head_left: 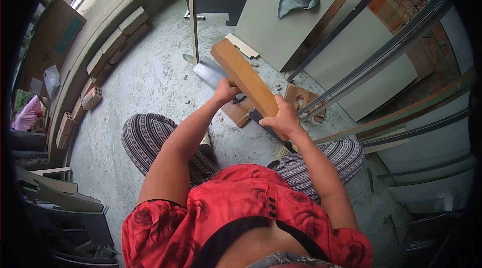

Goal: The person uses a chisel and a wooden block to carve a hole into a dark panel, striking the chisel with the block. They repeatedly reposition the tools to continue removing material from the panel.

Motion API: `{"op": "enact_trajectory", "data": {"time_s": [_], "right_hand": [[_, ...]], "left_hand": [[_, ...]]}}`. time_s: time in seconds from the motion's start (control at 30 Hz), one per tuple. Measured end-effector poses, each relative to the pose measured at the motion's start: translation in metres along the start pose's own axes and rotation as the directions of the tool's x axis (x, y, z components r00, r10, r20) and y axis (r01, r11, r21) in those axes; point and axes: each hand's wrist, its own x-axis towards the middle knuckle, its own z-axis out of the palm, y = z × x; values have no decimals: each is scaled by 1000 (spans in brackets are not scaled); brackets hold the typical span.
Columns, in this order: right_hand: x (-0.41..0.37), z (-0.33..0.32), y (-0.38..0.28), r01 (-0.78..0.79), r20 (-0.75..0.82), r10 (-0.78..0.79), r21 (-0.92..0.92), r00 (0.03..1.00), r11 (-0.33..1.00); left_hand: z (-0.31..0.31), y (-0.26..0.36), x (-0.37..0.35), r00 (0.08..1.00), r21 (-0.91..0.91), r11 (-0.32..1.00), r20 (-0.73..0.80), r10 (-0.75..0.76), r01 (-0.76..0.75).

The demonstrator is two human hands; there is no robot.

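A thick orange-brown wooden block (247, 76), long and squared, is held tilted above the floor between my knees. My left hand (227, 91) is closed at its left side, partly hidden by the wood. My right hand (286, 120) wraps round the near end, thumb across the edge. Beneath the block lie a shiny grey metal piece (208, 71) and a flat brown board (236, 113). A small dark object between them is mostly covered, so I cannot make out its kind.
Large pale panels (268, 27) lean at the upper right, with a light blue cloth (298, 1) on one. Long metal rails (381, 57) slant in from the right. A thin upright post (193, 17) stands ahead. Bricks (92, 98) line the left ledge; scrap boards (65, 202) are piled lower left.
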Motion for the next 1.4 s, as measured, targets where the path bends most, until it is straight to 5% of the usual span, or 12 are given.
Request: {"op": "enact_trajectory", "data": {"time_s": [0.47, 0.67, 0.73, 0.8, 0.83, 0.93, 1.0, 1.07, 1.2, 1.27, 1.33, 1.4], "right_hand": [[-10, -10, -13, 135, -164, -77, 380, 983, 915], [-13, -6, -28, 528, -434, -356, 385, 827, 757], [-12, 7, -22, 496, -414, -364, 275, 834, 824], [-7, 8, -13, 62, -8, -62, -6, 998, 998], [-4, 13, -6, 101, -3, -102, -87, 995, 991], [-7, 14, -15, 176, 3, -176, -78, 984, 981], [-14, 8, -29, 202, 10, -202, 12, 979, 979], [-15, -1, -41, 433, -249, -378, 228, 892, 872], [-15, -10, -50, 589, -443, -418, 380, 793, 713], [-8, 1, -27, 573, -435, -423, 307, 795, 760], [-2, 7, -8, 12, 72, -2, -142, 997, 990], [-2, 10, -4, 69, -19, -70, -62, 997, 996]], "left_hand": [[-15, -30, -1, 995, 77, 996, -73, 61, -55], [-12, -34, 1, 997, 62, 998, -80, 15, -10], [-11, -42, 4, 993, 26, 998, -102, 53, -51], [-13, -48, 9, 969, 206, 960, -121, 217, -189], [-14, -52, 11, 921, 379, 874, -113, 372, -306], [-24, -111, 30, 851, 256, 830, -53, 523, -495], [-24, -106, 27, 910, 61, 908, 18, 414, -414], [-7, -44, 3, 899, 269, 900, -184, 398, -344], [-12, -55, 8, 999, 91, 995, -7, 45, -44], [-11, -44, 3, 999, 132, 991, -18, 29, -26], [-5, -19, -10, 992, 62, 996, -98, 76, -70], [-4, -21, -8, 985, 101, 986, -94, 143, -134]]}}
